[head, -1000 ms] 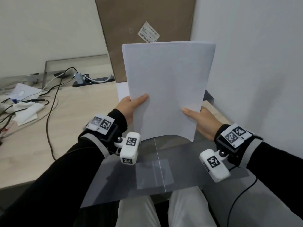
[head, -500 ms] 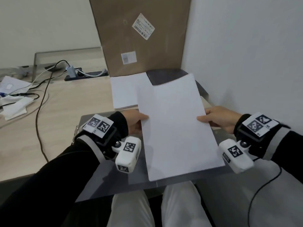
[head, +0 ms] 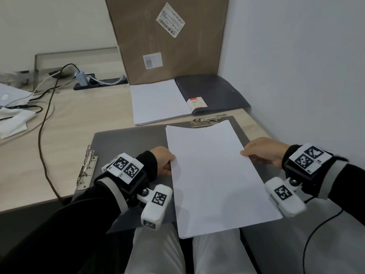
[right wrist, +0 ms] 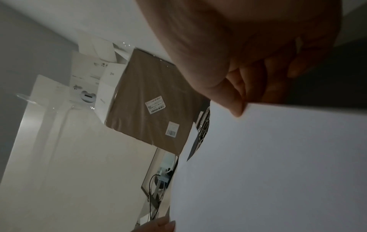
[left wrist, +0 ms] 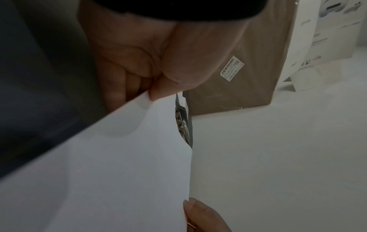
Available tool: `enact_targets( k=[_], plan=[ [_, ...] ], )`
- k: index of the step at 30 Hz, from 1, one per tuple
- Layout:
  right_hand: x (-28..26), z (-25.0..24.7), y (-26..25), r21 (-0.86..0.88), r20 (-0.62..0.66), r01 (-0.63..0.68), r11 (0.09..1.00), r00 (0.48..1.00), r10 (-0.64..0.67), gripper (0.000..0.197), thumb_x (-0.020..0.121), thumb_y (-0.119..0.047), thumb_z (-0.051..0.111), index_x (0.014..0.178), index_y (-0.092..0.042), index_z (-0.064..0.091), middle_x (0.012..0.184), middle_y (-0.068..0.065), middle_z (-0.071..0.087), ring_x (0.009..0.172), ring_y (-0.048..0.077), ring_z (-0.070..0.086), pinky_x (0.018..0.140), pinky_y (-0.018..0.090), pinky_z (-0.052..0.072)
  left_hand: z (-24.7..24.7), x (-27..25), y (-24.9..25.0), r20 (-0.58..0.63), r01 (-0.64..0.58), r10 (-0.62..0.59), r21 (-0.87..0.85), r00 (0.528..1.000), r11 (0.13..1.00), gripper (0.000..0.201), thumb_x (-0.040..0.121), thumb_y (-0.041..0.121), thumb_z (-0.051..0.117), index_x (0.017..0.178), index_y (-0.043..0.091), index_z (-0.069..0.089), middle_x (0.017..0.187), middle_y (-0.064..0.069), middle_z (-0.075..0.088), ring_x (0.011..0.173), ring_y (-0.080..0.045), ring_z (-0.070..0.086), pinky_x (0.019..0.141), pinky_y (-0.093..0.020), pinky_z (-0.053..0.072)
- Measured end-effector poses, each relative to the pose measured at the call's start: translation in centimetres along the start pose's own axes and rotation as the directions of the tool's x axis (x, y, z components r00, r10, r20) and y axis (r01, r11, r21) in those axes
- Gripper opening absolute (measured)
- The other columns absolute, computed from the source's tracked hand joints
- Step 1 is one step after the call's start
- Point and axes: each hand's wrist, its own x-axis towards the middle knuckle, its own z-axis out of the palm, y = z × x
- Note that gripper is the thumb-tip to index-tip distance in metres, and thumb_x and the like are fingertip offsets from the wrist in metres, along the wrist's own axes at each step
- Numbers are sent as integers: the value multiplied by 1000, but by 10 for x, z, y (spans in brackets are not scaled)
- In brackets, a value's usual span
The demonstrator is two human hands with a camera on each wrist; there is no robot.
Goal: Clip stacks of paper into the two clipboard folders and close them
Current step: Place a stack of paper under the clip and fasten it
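Observation:
A white paper stack (head: 213, 175) lies nearly flat over the right half of an open grey clipboard folder (head: 126, 143), its top edge just short of the metal clip (head: 207, 121). My left hand (head: 165, 161) pinches the stack's left edge, thumb on top (left wrist: 172, 84). My right hand (head: 260, 151) pinches the right edge (right wrist: 236, 108). A second metal clip (head: 87, 167) sits on the folder's left edge. Behind it, a closed dark folder (head: 213, 93) lies beside another paper stack (head: 158, 101).
A tall cardboard box (head: 167, 36) stands at the back against the white wall (head: 296, 66). Cables (head: 45, 123), a power strip (head: 98, 84) and loose white papers (head: 13, 119) lie at the left of the wooden desk (head: 49, 147). The stack overhangs the desk's front edge above my knees.
The paper stack was held upright a second ago; both hands have tipped it down and lowered it onto the open folder, its top edge sliding toward the clip.

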Motion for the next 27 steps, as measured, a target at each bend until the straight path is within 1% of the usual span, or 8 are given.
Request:
enact_targets(
  k=[4, 8, 12, 13, 16, 19, 25, 27],
  plan=[
    [5, -5, 1, 47, -27, -60, 997, 998, 61, 34, 89, -7, 58, 59, -13, 44, 56, 3, 40, 49, 13, 33, 46, 20, 26, 3, -2, 5, -15, 1, -1, -22, 1000, 1000, 23, 96, 1, 38, 78, 2, 51, 77, -12, 57, 66, -24, 56, 62, -33, 49],
    [11, -9, 1, 92, -45, -97, 991, 994, 101, 29, 89, -8, 60, 63, -13, 48, 59, 4, 45, 50, 13, 37, 48, 21, 28, 7, 0, 13, -59, 9, -10, -4, 998, 1000, 24, 96, 1, 41, 73, 5, 49, 73, -10, 58, 64, -22, 57, 56, -31, 52],
    [17, -11, 1, 115, -40, -135, 984, 989, 141, 24, 88, -8, 61, 67, -12, 52, 63, 4, 50, 53, 13, 40, 49, 21, 29, 10, 4, 18, -78, 19, -21, -33, 997, 999, 24, 95, -2, 42, 72, 4, 47, 74, -12, 57, 65, -23, 56, 78, -40, 50],
    [18, -11, 0, 118, -36, -141, 983, 989, 146, 24, 89, -9, 62, 67, -12, 52, 64, 4, 50, 53, 13, 40, 49, 21, 29, 10, 4, 18, -78, 19, -21, -34, 997, 999, 24, 95, -2, 42, 72, 4, 48, 74, -12, 57, 65, -23, 56, 79, -40, 50],
    [22, -14, 0, 155, -31, -147, 977, 988, 153, 23, 89, -10, 61, 68, -13, 52, 64, 2, 51, 54, 12, 41, 51, 20, 31, 10, 7, 17, -75, 21, -24, -42, 997, 999, 24, 95, -1, 43, 72, 4, 48, 76, -12, 57, 66, -24, 56, 73, -40, 52],
    [24, -16, 4, 203, -12, -142, 969, 989, 148, 19, 89, -10, 61, 72, -15, 56, 69, 1, 56, 58, 11, 46, 56, 20, 34, 9, 9, 16, -67, 24, -28, -58, 997, 998, 23, 95, 0, 44, 73, 4, 48, 76, -12, 57, 67, -23, 56, 76, -42, 51],
    [28, -17, 6, 241, -2, -154, 958, 987, 159, 16, 89, -9, 61, 75, -15, 57, 73, 0, 59, 62, 11, 50, 59, 21, 35, 9, 11, 16, -66, 18, -22, -55, 998, 998, 23, 95, -1, 44, 73, 5, 48, 74, -11, 58, 65, -23, 57, 66, -36, 51],
    [29, -17, 5, 235, -4, -166, 958, 985, 171, 18, 90, -9, 61, 74, -15, 55, 72, 0, 58, 62, 10, 50, 58, 20, 35, 11, 12, 17, -67, 30, -33, -44, 997, 999, 21, 95, 0, 43, 75, 4, 48, 76, -11, 59, 66, -23, 57, 68, -36, 51]
  ],
)
